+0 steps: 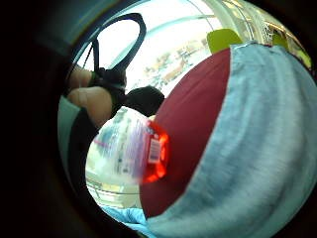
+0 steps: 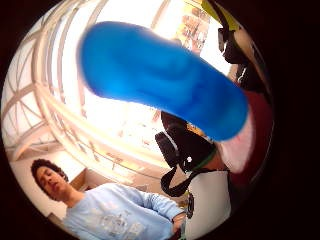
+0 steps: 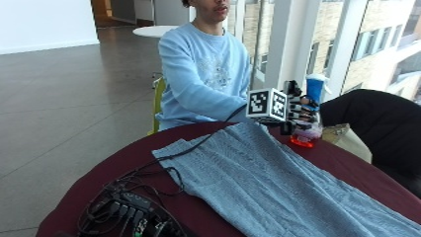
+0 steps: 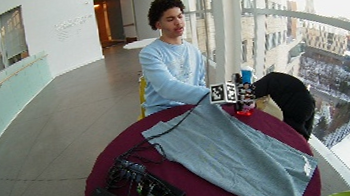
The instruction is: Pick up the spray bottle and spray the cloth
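A spray bottle (image 3: 312, 106) with a blue head and red base is held upright just above the table's far edge, beside the spread grey-blue cloth (image 3: 276, 182).

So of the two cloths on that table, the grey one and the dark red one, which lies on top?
The grey cloth lies on top, spread over the dark red tablecloth, which shows all round it and covers the round table.

The table (image 3: 131, 158) is largely covered by the grey cloth (image 3: 276, 182). At about 7 o'clock of the cloth, passage is blocked by a tangle of cables and electronics (image 3: 128, 210); bare maroon tabletop is left between.
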The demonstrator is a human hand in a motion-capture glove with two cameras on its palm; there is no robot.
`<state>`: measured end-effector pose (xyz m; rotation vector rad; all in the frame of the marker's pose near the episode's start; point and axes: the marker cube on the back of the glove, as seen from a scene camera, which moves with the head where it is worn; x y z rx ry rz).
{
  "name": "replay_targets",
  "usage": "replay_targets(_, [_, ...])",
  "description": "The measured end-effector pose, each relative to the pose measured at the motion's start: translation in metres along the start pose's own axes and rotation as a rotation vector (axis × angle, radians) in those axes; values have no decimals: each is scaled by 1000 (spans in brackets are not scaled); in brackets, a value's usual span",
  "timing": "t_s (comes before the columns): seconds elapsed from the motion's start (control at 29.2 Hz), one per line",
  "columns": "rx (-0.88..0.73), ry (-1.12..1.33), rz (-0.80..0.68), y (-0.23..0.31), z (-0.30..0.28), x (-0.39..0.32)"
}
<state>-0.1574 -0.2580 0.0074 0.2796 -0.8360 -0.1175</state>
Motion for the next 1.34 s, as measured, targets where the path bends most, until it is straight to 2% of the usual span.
replay_targets(0.24, [-91, 304, 22, 54, -99, -2])
replay_targets(0.45, [-148, 490, 72, 135, -164, -6])
replay_targets(0.62, [-134, 629, 55, 202, -200, -12])
replay_targets(0.92, [-118, 794, -12, 295, -226, 1])
replay_targets(1.34, [-132, 810, -18, 320, -228, 13])
